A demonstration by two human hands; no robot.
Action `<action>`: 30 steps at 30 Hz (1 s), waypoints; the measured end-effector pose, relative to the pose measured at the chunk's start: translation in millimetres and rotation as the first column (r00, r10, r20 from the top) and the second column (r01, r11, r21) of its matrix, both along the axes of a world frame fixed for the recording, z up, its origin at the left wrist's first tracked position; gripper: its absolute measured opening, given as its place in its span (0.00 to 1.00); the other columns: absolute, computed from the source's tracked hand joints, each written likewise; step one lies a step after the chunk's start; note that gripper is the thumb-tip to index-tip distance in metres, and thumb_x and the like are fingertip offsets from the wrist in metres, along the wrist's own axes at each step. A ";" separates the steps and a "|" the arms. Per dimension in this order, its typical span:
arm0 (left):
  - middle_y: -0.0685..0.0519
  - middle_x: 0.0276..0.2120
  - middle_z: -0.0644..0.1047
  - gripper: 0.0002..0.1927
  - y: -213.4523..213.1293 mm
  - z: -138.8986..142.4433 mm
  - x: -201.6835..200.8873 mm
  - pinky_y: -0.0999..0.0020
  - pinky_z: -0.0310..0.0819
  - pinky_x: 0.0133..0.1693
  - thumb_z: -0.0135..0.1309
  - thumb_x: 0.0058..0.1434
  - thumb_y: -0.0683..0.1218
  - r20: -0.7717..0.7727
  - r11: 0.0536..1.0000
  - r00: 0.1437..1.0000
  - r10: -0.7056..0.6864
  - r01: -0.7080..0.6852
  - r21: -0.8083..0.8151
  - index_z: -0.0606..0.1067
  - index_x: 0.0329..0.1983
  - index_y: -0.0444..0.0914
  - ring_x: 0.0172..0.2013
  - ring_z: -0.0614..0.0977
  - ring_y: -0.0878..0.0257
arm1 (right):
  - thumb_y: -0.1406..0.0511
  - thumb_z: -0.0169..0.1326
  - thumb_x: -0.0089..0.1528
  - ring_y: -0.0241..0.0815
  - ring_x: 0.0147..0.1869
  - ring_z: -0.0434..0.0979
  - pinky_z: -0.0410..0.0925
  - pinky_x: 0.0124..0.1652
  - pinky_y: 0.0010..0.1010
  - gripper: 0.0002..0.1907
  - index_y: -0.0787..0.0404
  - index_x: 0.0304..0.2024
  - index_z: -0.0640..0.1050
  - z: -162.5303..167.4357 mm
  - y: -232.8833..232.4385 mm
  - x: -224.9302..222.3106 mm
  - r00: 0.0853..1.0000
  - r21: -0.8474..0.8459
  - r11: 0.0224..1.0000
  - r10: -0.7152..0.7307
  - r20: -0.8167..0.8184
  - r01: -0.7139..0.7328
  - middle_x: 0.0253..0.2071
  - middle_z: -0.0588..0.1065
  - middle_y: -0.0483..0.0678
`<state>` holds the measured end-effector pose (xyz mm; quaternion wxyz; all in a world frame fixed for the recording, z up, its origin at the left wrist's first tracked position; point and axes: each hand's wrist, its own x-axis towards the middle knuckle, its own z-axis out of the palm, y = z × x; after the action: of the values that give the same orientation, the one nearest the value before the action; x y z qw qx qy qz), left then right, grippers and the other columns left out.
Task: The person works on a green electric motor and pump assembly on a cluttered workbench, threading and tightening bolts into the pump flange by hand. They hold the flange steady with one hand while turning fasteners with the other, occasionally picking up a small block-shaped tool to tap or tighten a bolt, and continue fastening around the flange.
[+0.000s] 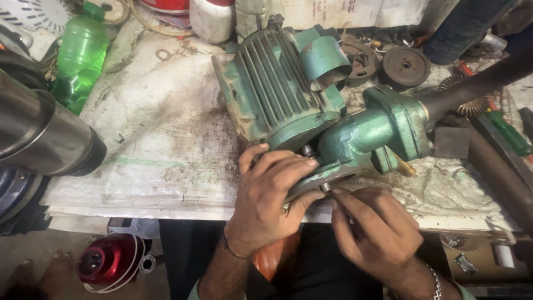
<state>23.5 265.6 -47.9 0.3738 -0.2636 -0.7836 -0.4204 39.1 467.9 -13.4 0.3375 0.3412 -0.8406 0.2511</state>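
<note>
- Head view is showing a cluttered workbench (pixel 166 139) covered with a dirty woven sheet, and a green electric motor (pixel 277 89) with cooling fins is lying on it near the middle.
- A green cast pump housing (pixel 377 136) is sitting against the motor's lower right end, tilted, with a dark pipe (pixel 477 89) running off from it toward the upper right.
- The left hand (pixel 266 200) is gripping the joint between motor and housing, fingers curled over the flange and closed on it.
- The right hand (pixel 377 233) is pinching a small bolt (pixel 326 188) at the underside of the housing flange, thumb and fingers closed together on it.
- A green plastic bottle (pixel 82 55) is standing at the upper left of the bench, well apart from the hands.
- A shiny metal cylinder (pixel 39 133) is jutting in from the left edge.
- A dark pulley wheel (pixel 404 66) is lying beyond the housing, near the back of the bench.
- A red rounded part (pixel 108 260) is resting on the floor below the bench edge, left of the person's arms.
- A green-handled screwdriver (pixel 508 132) is lying at the far right.
</note>
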 end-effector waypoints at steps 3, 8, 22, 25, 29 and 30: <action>0.56 0.54 0.79 0.36 -3.9 0.4 -2.7 0.48 0.54 0.68 0.72 0.58 0.48 0.031 0.999 0.999 -0.036 0.036 -0.013 0.65 0.64 0.42 0.58 0.79 0.59 | 0.77 0.65 0.54 0.43 0.35 0.79 0.72 0.35 0.31 0.15 0.67 0.44 0.81 5.1 -1.7 0.0 0.999 -0.026 1.000 -0.011 -0.038 0.010 0.35 0.77 0.51; 0.56 0.56 0.79 0.38 -5.2 3.8 -0.1 0.46 0.53 0.68 0.71 0.53 0.45 0.080 0.998 0.996 -0.034 0.038 -0.046 0.66 0.65 0.43 0.59 0.77 0.58 | 0.79 0.64 0.52 0.52 0.39 0.81 0.75 0.41 0.38 0.16 0.69 0.43 0.81 18.8 -5.9 -1.9 0.995 0.074 0.996 0.047 -0.087 -0.040 0.35 0.77 0.55; 0.54 0.52 0.80 0.41 3.6 5.9 6.1 0.46 0.57 0.67 0.74 0.54 0.47 -0.031 1.000 0.999 0.029 -0.029 -0.004 0.62 0.66 0.43 0.56 0.80 0.57 | 0.77 0.66 0.52 0.45 0.33 0.77 0.70 0.33 0.35 0.17 0.66 0.45 0.83 31.1 -2.0 5.7 0.999 0.051 0.999 -0.015 0.041 0.013 0.34 0.77 0.52; 0.55 0.49 0.81 0.40 5.0 3.1 6.0 0.46 0.59 0.67 0.73 0.53 0.43 -0.081 0.993 0.991 0.104 -0.108 -0.047 0.64 0.65 0.44 0.54 0.81 0.58 | 0.78 0.64 0.53 0.47 0.35 0.79 0.72 0.35 0.36 0.17 0.66 0.45 0.82 24.9 0.1 9.8 1.000 0.044 0.999 0.010 -0.002 -0.010 0.34 0.76 0.53; 0.54 0.48 0.80 0.39 6.6 -0.4 7.1 0.43 0.58 0.68 0.74 0.55 0.45 -0.128 0.993 0.988 0.087 -0.095 -0.064 0.63 0.64 0.43 0.55 0.81 0.58 | 0.75 0.68 0.52 0.45 0.30 0.75 0.68 0.31 0.36 0.18 0.65 0.45 0.85 22.6 2.4 17.7 0.996 0.131 0.989 -0.069 0.050 0.062 0.30 0.73 0.50; 0.55 0.49 0.81 0.38 7.1 -1.1 7.5 0.42 0.57 0.69 0.74 0.56 0.45 -0.132 0.993 0.987 0.091 -0.100 -0.062 0.63 0.64 0.43 0.55 0.82 0.59 | 0.76 0.67 0.54 0.45 0.33 0.76 0.69 0.33 0.34 0.17 0.64 0.46 0.83 23.1 1.9 18.3 0.998 0.093 0.994 -0.065 0.016 0.063 0.33 0.75 0.50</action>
<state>31.1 272.7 -49.1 0.4341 -0.2650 -0.7835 -0.3570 57.3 469.8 9.8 0.3211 0.3270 -0.8650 0.2041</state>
